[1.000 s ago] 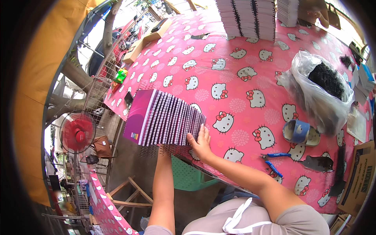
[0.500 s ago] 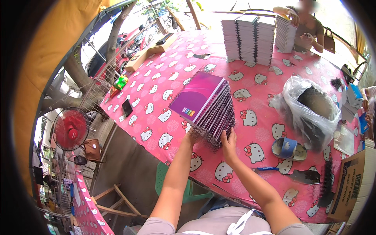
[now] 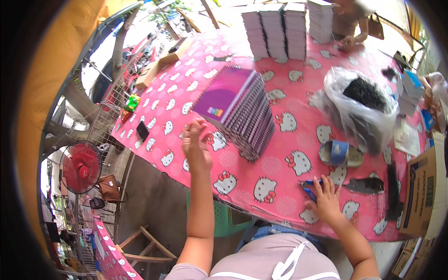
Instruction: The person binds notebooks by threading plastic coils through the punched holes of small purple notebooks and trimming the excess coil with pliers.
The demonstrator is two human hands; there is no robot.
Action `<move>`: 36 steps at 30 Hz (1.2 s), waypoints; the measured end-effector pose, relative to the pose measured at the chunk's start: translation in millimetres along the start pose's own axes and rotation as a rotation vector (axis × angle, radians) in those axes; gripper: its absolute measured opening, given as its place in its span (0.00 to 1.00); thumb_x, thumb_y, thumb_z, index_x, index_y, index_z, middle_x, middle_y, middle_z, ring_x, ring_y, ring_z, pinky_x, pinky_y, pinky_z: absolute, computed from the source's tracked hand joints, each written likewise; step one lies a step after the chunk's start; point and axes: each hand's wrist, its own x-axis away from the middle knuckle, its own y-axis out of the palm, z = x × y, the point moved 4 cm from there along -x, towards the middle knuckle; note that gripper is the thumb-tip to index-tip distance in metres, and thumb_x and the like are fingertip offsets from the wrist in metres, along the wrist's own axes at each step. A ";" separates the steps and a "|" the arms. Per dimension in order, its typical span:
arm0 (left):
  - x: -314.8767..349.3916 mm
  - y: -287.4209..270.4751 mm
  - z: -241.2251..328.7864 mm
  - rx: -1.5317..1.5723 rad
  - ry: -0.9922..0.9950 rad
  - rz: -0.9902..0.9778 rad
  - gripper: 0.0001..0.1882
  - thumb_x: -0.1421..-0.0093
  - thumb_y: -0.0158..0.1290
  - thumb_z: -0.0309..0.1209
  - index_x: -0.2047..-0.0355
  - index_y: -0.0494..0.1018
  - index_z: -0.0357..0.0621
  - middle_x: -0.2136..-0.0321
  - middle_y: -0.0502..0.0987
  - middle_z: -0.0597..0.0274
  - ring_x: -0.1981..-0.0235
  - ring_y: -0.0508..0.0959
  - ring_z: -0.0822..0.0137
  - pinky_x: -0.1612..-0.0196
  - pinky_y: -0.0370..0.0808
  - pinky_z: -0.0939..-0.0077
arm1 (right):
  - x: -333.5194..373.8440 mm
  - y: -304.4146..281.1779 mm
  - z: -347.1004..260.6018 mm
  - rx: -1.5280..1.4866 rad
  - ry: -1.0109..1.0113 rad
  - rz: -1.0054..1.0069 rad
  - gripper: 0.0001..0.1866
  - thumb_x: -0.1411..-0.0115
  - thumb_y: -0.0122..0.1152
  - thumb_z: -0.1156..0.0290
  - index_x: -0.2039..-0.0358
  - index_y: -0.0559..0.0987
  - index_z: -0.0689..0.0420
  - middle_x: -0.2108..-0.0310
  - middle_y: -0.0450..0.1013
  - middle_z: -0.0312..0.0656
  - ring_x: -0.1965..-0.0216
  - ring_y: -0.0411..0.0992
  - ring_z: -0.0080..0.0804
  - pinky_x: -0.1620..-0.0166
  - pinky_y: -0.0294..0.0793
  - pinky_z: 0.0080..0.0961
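A tall stack of spiral-bound notebooks point(image 3: 249, 116) with purple covers stands near the middle of the table, its coil edges turned toward my side. My left hand point(image 3: 195, 142) is raised just off the stack's near left corner, fingers loosely bent and apart, holding nothing. Low on the right, my right hand point(image 3: 325, 198) lies with spread fingers over a small blue-handled tool point(image 3: 309, 192) that looks like pliers. The fingers touch the tool but do not wrap round it, and part of it is hidden under them.
Tall notebook stacks point(image 3: 275, 32) stand at the back. To the right are a plastic bag point(image 3: 368, 116) with black coils, a blue slipper-like item point(image 3: 339, 153), a dark flat piece point(image 3: 366, 185) and a carton point(image 3: 417, 186). Another person point(image 3: 347, 21) sits at the far side.
Both hands have let go of the notebook stack. My left hand has drawn back to the left; my right hand has moved right and down onto the blue-handled tool. The view has shifted slightly.
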 end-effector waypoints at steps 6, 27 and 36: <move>46.7 36.4 66.2 -0.213 0.272 -0.227 0.21 0.44 0.60 0.24 0.52 0.66 0.43 0.55 0.71 0.60 0.58 0.73 0.71 0.59 0.75 0.78 | -12.0 -5.2 -1.9 -0.046 -0.081 0.082 0.31 0.50 0.63 0.60 0.48 0.68 0.60 0.55 0.62 0.51 0.52 0.62 0.49 0.47 0.60 0.49; 64.9 62.3 59.7 -0.400 0.263 -0.148 0.10 0.46 0.59 0.18 0.64 0.72 0.35 0.68 0.78 0.59 0.67 0.78 0.75 0.62 0.76 0.83 | -116.3 -181.5 -157.3 0.022 -0.538 0.626 0.24 0.40 0.55 0.50 0.50 0.71 0.52 0.57 0.68 0.49 0.51 0.67 0.49 0.48 0.63 0.57; 64.9 58.8 59.7 -0.422 0.234 -0.103 0.08 0.47 0.60 0.18 0.67 0.74 0.34 0.68 0.79 0.58 0.67 0.79 0.74 0.62 0.77 0.82 | -122.9 -188.0 -154.7 -0.037 -0.594 0.542 0.29 0.47 0.61 0.44 0.60 0.76 0.59 0.62 0.72 0.47 0.56 0.71 0.41 0.53 0.69 0.39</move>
